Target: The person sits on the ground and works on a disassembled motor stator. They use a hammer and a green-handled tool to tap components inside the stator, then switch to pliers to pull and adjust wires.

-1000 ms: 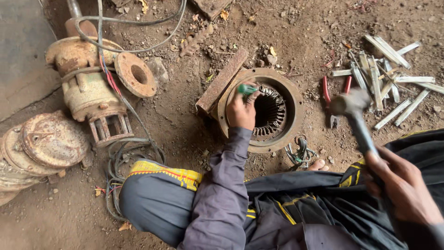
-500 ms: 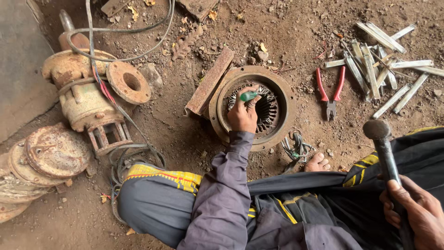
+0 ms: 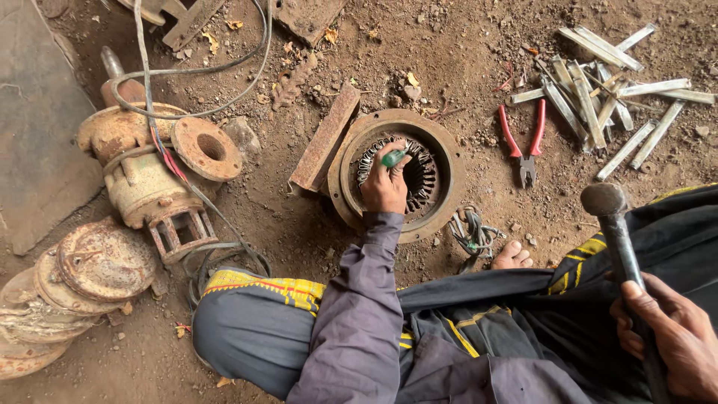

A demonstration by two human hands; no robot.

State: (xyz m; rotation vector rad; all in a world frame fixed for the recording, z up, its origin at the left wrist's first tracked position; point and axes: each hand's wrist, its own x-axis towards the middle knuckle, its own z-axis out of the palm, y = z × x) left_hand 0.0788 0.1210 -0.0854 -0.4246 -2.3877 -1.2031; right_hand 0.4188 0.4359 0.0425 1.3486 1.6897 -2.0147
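Observation:
A rusty round motor stator (image 3: 441, 157) with slotted windings lies on the dirt floor in front of me. My left hand (image 3: 383, 187) rests on its inner ring and grips a green-handled screwdriver (image 3: 395, 157), tip set into the slots. My right hand (image 3: 669, 337), at the lower right, holds the dark handle of a hammer (image 3: 609, 213); its round head is raised, to the right of the stator and apart from it. My bare toes (image 3: 512, 256) show below the stator.
Red-handled pliers (image 3: 523, 142) lie right of the stator, beside a pile of flat metal strips (image 3: 606, 97). A rusty flat bar (image 3: 325, 138) leans on the stator's left rim. A rusted pump body (image 3: 153, 172) with cables, and round covers (image 3: 90, 265), sit left. A small wire bundle (image 3: 471, 232).
The hammer swung back from above the stator's right side to a raised spot at the right. My left hand stayed on the stator with the screwdriver.

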